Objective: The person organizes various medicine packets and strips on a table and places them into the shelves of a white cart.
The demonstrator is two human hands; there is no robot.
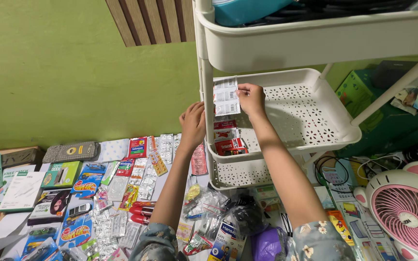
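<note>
green wall behind; right hand (250, 98) holds white pill strip (226, 96) upright.

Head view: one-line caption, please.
Right hand holds white strips over white cart's middle tray; left hand alongside.

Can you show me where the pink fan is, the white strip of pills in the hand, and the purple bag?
pink fan (409, 220), head view, on its round grille.
white pill strip (226, 96), head view, on its middle panel.
purple bag (266, 245), head view, on its crumpled front.

Packets (227, 140) lie in the cart tray (315, 104), blister strips (143, 176) left of it, fan (409, 217) at right.
</note>
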